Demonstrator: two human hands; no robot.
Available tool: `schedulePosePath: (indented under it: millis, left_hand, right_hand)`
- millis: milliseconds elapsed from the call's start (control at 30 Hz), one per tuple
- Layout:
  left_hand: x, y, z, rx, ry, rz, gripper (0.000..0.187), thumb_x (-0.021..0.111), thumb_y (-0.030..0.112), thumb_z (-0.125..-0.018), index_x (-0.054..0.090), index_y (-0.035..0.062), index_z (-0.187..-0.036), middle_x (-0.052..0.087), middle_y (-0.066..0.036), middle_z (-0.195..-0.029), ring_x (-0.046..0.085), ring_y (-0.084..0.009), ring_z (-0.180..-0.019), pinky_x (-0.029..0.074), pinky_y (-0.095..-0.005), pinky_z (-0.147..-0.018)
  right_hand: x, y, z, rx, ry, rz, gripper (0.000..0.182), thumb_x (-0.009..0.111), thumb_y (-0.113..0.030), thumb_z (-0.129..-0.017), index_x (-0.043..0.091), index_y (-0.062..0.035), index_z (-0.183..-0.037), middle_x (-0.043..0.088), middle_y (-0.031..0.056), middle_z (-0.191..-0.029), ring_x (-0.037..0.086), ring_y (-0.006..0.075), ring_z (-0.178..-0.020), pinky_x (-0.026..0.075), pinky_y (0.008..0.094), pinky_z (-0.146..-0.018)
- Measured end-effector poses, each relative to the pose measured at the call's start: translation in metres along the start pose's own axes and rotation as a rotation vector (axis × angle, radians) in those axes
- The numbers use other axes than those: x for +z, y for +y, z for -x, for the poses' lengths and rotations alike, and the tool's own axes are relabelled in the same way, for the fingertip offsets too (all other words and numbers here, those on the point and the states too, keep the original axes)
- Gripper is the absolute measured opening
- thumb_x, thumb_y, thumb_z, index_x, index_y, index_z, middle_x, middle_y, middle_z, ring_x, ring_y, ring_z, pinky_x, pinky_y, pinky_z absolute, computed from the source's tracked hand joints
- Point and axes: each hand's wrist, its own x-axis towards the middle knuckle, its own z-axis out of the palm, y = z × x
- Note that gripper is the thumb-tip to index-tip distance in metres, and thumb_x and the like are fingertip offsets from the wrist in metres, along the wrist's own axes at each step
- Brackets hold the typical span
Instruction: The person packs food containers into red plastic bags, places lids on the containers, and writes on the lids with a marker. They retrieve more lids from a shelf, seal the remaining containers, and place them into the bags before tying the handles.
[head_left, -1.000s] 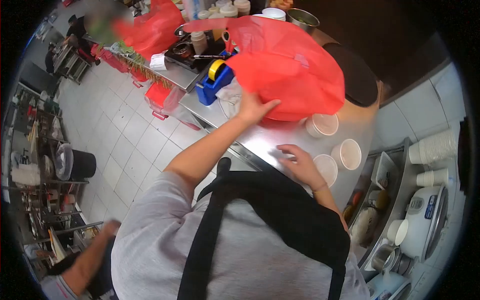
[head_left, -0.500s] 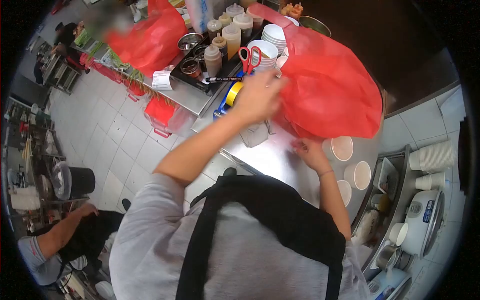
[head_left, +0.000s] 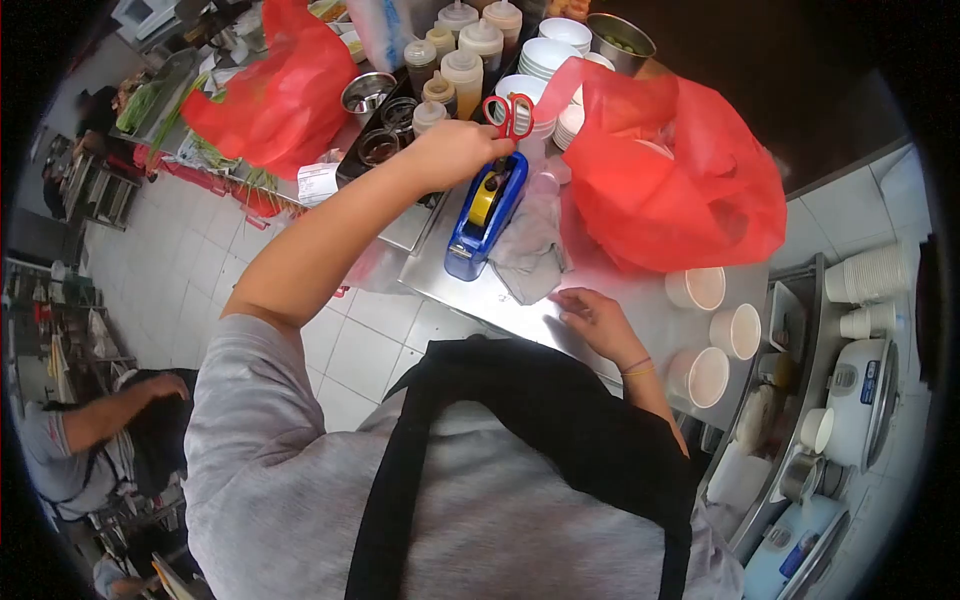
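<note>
My left hand [head_left: 460, 155] reaches over the black tray's edge, just below the red-handled scissors [head_left: 510, 115]. Its fingers are curled together, and what they pinch, if anything, is hidden. Close by its fingertips stands a blue tape dispenser [head_left: 470, 250] with a yellow roll. A crumpled grey cloth [head_left: 530, 250] lies to the right of the dispenser. My right hand [head_left: 598, 322] rests by the counter's front edge, fingers loosely apart and holding nothing. Beyond it sits a full red bag [head_left: 680, 180]. White tubs [head_left: 697, 378] stand to its right.
Several sauce bottles [head_left: 463, 75] and stacked white bowls [head_left: 548, 58] occupy the back. Another red bag [head_left: 275, 110] and a printed paper slip [head_left: 318, 184] are at left. A shelf with rice cookers [head_left: 850, 400] stands right. A co-worker's arm [head_left: 110, 410] shows at lower left.
My left hand has moved left, away from the red bag and over to the tray beside the scissors. The marker there is now hidden. My right hand has drawn back from the bag's base.
</note>
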Motion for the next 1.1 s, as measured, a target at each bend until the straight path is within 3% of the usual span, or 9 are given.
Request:
schedulePosePath:
  millis: [100,233,367,467,667,800,900,967,1100]
  left_hand:
    - [0.005,0.004,-0.008,-0.081,-0.083,0.190,0.044,0.059,0.000,-0.073,0.055,0.0112,-0.116,0.059,-0.011,-0.091,0.061,-0.0351,-0.089,0.051,-0.0401,-0.075]
    - [-0.019,0.009,0.005,0.003,-0.164,0.483,0.045,0.067,-0.001,-0.072,0.056,0.0108,-0.114,0.057,-0.009,-0.099,0.058,-0.0314,-0.095,0.049,-0.0361,-0.082]
    - [0.010,-0.005,-0.005,0.169,0.076,0.427,0.021,0.068,0.004,-0.076,0.064,0.0068,-0.097,0.060,-0.010,-0.094,0.060,-0.0283,-0.090,0.049,-0.0363,-0.078]
    - [0.020,-0.017,-0.033,-0.086,0.182,0.449,0.021,0.068,0.010,-0.078,0.064,0.0079,-0.098,0.063,-0.011,-0.092,0.061,-0.0291,-0.088,0.049,-0.0375,-0.076]
    - [0.052,-0.011,-0.040,0.030,0.421,0.121,0.032,0.066,0.020,-0.081,0.062,0.0111,-0.112,0.064,-0.009,-0.099,0.058,-0.0306,-0.095,0.048,-0.0392,-0.082]
    - [0.026,0.004,0.005,-0.098,0.718,0.273,0.036,0.067,0.021,-0.081,0.060,0.0123,-0.116,0.058,-0.010,-0.109,0.057,-0.0307,-0.097,0.048,-0.0391,-0.081]
    - [0.026,0.014,0.066,-0.314,0.592,0.593,0.021,0.063,0.023,-0.088,0.063,0.0027,-0.093,0.062,-0.009,-0.088,0.059,-0.0229,-0.070,0.048,-0.0313,-0.065]
    - [0.050,0.032,0.111,-0.730,0.331,1.126,0.036,0.048,0.035,-0.098,0.062,0.0036,-0.110,0.064,-0.005,-0.096,0.061,-0.0197,-0.085,0.048,-0.0303,-0.079]
    - [0.098,0.085,0.140,-1.041,0.285,1.525,0.059,0.036,0.050,-0.098,0.047,0.0019,-0.129,0.064,-0.008,-0.104,0.060,-0.0196,-0.091,0.047,-0.0308,-0.084]
  right_hand:
    - [0.007,-0.013,0.002,-0.009,0.016,-0.014,0.031,0.065,-0.012,-0.083,0.061,-0.0010,-0.112,0.065,0.0151,-0.104,0.065,0.0249,-0.097,0.050,0.0323,-0.088]
    - [0.017,-0.019,-0.007,-0.026,-0.015,0.026,0.033,0.066,-0.015,-0.082,0.061,-0.0007,-0.111,0.064,0.0167,-0.104,0.065,0.0262,-0.095,0.050,0.0331,-0.085]
    - [0.028,-0.023,-0.022,-0.028,-0.041,0.053,0.034,0.066,-0.017,-0.082,0.061,-0.0007,-0.111,0.064,0.0175,-0.103,0.065,0.0271,-0.094,0.051,0.0334,-0.084]
    - [0.034,-0.036,-0.029,-0.061,-0.070,0.083,0.033,0.066,-0.016,-0.082,0.061,-0.0006,-0.111,0.064,0.0171,-0.103,0.064,0.0271,-0.094,0.050,0.0331,-0.084]
    - [0.059,-0.049,-0.061,-0.037,0.047,-0.183,0.027,0.066,-0.018,-0.084,0.056,-0.0031,-0.104,0.065,0.0111,-0.099,0.062,0.0199,-0.087,0.050,0.0307,-0.076]
    - [0.078,-0.066,-0.095,0.232,0.222,-0.560,0.030,0.066,-0.024,-0.086,0.045,-0.0088,-0.102,0.066,0.0064,-0.099,0.055,0.0123,-0.079,0.044,0.0272,-0.066]
    - [0.094,-0.070,-0.117,0.295,0.317,-0.668,0.036,0.073,-0.022,-0.080,0.046,-0.0094,-0.101,0.067,0.0067,-0.090,0.052,0.0117,-0.071,0.041,0.0274,-0.061]
    - [0.112,-0.056,-0.138,0.276,0.408,-0.636,0.039,0.075,-0.018,-0.077,0.046,-0.0091,-0.101,0.065,0.0063,-0.084,0.052,0.0114,-0.068,0.041,0.0267,-0.059]
    - [0.118,-0.068,-0.139,0.102,0.548,-0.690,0.044,0.076,-0.005,-0.072,0.045,-0.0045,-0.103,0.063,0.0071,-0.075,0.057,0.0125,-0.066,0.046,0.0262,-0.060]
